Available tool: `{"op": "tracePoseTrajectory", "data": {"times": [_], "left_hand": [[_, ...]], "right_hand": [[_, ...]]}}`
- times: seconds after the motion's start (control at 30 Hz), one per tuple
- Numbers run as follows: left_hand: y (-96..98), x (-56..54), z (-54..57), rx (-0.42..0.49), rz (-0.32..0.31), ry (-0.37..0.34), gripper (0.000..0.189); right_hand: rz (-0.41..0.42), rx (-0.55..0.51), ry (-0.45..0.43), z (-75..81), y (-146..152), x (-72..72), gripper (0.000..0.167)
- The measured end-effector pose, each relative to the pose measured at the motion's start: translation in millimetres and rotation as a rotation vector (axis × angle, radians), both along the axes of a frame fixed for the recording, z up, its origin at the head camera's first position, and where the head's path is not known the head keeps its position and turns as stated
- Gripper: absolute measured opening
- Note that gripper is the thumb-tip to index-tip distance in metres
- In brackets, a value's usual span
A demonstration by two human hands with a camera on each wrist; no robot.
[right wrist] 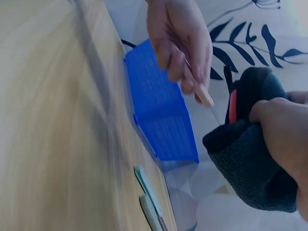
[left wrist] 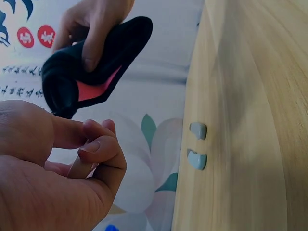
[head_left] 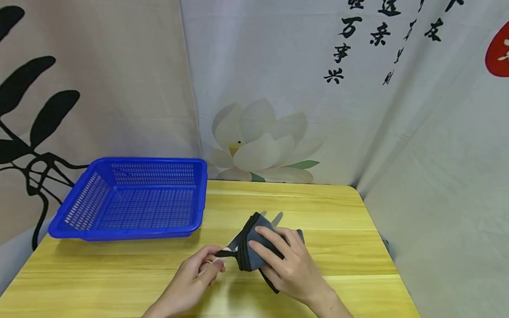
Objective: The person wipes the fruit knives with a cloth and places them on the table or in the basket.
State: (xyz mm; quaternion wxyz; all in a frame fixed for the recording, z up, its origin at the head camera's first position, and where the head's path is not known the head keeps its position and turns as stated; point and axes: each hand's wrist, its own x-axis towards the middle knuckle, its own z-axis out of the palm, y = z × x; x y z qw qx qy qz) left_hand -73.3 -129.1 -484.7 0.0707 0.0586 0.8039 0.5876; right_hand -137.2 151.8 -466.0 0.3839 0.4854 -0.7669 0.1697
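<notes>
My right hand [head_left: 293, 266] grips a dark blue-grey fabric pouch [head_left: 255, 244] with black edging, held above the table. Pink-red lining [right wrist: 233, 106] shows inside its fold. Just left of it, my left hand [head_left: 195, 277] pinches the pale handle of a thin-bladed knife [right wrist: 204, 95]. The blade points at the pouch's opening; whether its tip is inside, I cannot tell. A black tab [head_left: 226, 253] hangs off the pouch toward my left fingers. Beyond the pouch, a teal slim-handled piece [right wrist: 148, 186] and a grey one [right wrist: 150, 212] lie side by side on the table, partly hidden in the head view.
A blue perforated plastic basket [head_left: 138, 234] stands at the table's back left. The wooden table [head_left: 321, 209] has its far edge against a printed white curtain [head_left: 260, 72]. Another curtain [head_left: 462, 201] hangs along the right side.
</notes>
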Motion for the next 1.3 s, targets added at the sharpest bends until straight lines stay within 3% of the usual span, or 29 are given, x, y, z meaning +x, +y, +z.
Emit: {"op": "tracePoseTrajectory", "data": {"times": [0.13, 0.23, 0.37, 0.53, 0.73, 1.3], "left_hand": [[1.4, -2.2, 0.0, -0.012, 0.003, -0.016, 0.022], [0.8, -3.0, -0.3, -0.005, -0.029, 0.003, 0.022], [0.2, -3.6, -0.4, 0.012, -0.057, 0.030, 0.031], [1.6, -3.4, -0.7, 0.005, -0.048, 0.031, 0.043], [1.0, -2.5, -0.2, 0.011, -0.060, 0.041, 0.044], [-0.7, -1.3, 1.8, 0.072, -0.144, -0.055, 0.038]], "right_hand": [[0.086, 0.048, 0.011, 0.0, -10.6, 5.6, 0.037], [0.103, 0.100, -0.017, -2.2, -15.9, 9.4, 0.050], [0.080, 0.164, -0.066, -5.7, -21.5, 12.6, 0.064], [0.051, 0.204, -0.097, -7.7, -25.8, 14.4, 0.064], [0.023, 0.229, -0.095, -8.6, -28.5, 15.5, 0.063], [-0.030, 0.249, -0.087, -12.5, -24.1, 12.7, 0.070]]}}
